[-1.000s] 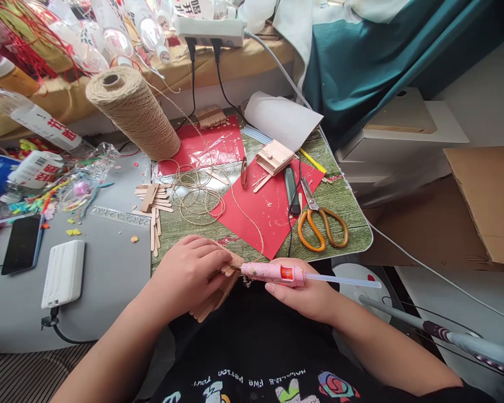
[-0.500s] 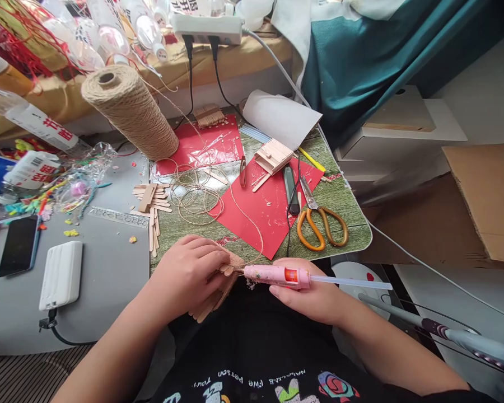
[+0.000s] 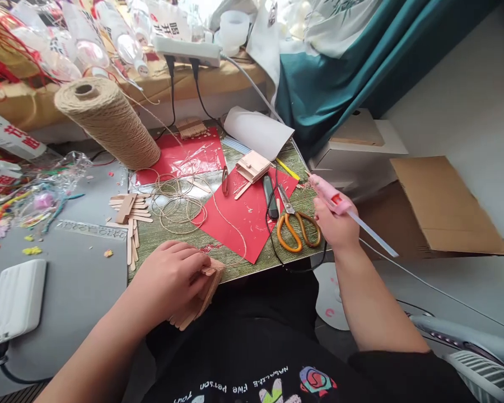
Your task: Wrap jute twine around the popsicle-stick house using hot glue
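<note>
My left hand (image 3: 170, 280) is closed around a small craft made of wooden popsicle sticks (image 3: 195, 310), at the table's front edge. Twine runs from this piece across the red paper (image 3: 231, 221) toward the loose coils (image 3: 178, 204). Part of the piece is hidden under my fingers. Out to the right, my right hand (image 3: 338, 224) grips a pink hot glue gun (image 3: 330, 193), its nozzle pointing up and left near the table's right edge. A clear glue stick (image 3: 373, 235) sticks out of its back end.
Orange-handled scissors (image 3: 292, 221), a green utility knife (image 3: 271, 196) and a small stick box (image 3: 254, 167) lie on or beside the red paper. A big twine spool (image 3: 109, 126) stands behind at left. A black cord (image 3: 296, 270) loops over the front edge. Loose sticks (image 3: 130, 210) lie left.
My right hand has carried the glue gun away from the stick craft, up and to the right. The left hand keeps its hold. The whole view has shifted somewhat.
</note>
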